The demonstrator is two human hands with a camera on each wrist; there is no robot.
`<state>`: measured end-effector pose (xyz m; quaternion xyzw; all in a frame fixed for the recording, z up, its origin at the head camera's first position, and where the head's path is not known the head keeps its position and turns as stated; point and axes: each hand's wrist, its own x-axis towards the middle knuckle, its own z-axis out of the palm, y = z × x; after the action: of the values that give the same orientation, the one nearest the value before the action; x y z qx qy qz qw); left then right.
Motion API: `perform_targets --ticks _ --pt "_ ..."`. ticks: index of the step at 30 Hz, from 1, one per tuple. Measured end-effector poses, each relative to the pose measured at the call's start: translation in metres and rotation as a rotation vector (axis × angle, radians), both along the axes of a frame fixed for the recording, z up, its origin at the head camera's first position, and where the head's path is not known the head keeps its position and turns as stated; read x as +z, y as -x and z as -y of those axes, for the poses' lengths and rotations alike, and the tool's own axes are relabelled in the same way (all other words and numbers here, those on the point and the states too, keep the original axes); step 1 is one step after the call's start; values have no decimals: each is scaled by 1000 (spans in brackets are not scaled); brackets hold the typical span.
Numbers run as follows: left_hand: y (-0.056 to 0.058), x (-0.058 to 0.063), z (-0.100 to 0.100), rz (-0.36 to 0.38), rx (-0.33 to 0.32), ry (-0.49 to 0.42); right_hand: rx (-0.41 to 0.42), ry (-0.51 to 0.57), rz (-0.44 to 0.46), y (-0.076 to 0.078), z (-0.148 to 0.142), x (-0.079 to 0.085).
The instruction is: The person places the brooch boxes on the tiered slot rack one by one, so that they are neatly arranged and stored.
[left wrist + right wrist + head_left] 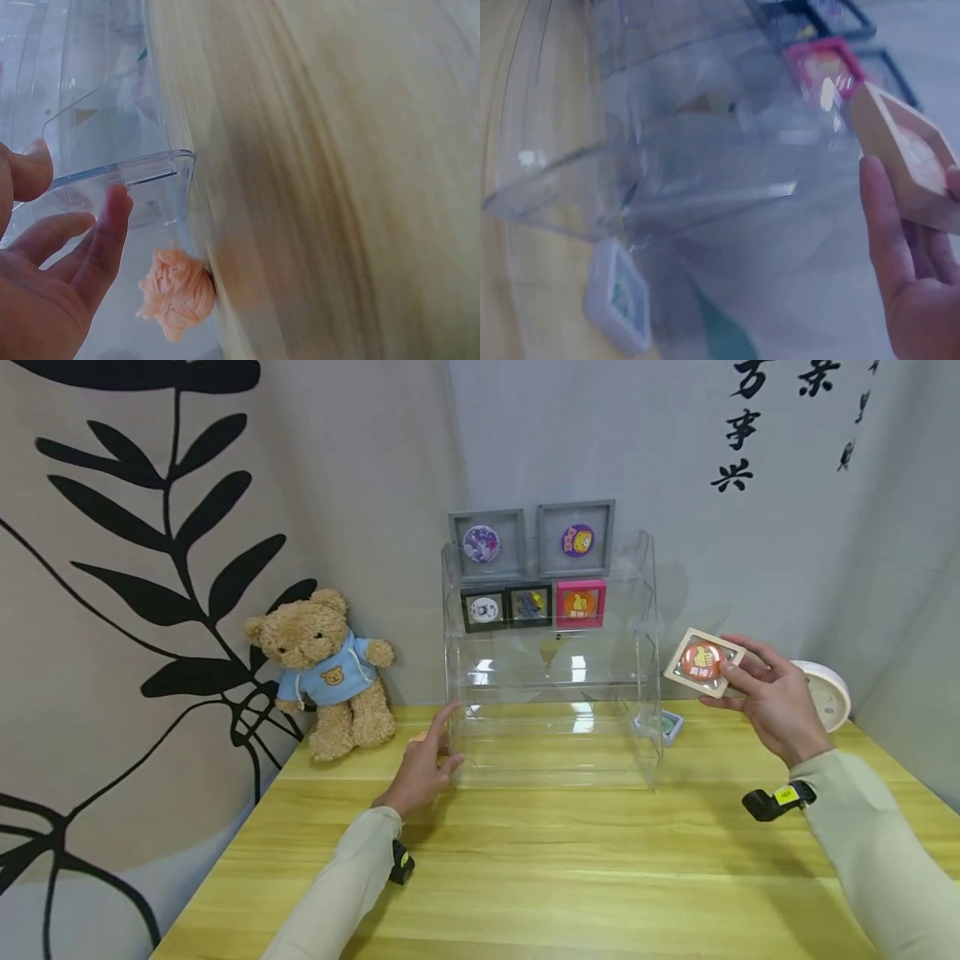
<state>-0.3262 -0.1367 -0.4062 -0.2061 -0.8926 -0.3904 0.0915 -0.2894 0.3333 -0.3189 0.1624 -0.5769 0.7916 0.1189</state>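
Observation:
A clear stepped acrylic display rack (547, 743) stands on the table. My left hand (422, 770) holds its left side wall, and in the left wrist view the thumb (34, 171) lies on one side of the panel with the fingers (101, 255) on the other. Right of the rack and above the table, my right hand (780, 710) grips a pale wood-framed box (703, 663) with a round orange badge inside. On the rack's upper tiers stand two grey frames (576, 540), two black frames (484, 609) and a pink frame (580, 603), each showing a round or small picture.
A teddy bear (330, 672) in a blue hoodie sits left of the rack. A crumpled peach-coloured bundle (177, 292) lies by the rack's left side. At its right foot rests a small pale lilac frame (671, 727). A round white clock-like object (828, 695) stands behind my right hand.

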Motion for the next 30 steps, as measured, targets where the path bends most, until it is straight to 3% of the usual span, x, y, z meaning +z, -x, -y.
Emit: perform_targets --ticks 7,13,17,21,26,30 --pt "0 5 -1 -14 5 -2 -104 -244 -24 -1 31 27" --pt "1 3 -1 -1 8 -3 -178 -462 -30 5 53 37" --pt "0 0 -2 3 4 -7 -219 -614 -93 11 71 41" --pt "0 -1 -2 -20 3 1 -275 -726 -173 23 90 43" --pt "0 2 -1 -57 18 22 -308 -780 -161 48 115 44" --pt "0 1 -1 -65 5 30 -386 -901 -228 65 132 43"
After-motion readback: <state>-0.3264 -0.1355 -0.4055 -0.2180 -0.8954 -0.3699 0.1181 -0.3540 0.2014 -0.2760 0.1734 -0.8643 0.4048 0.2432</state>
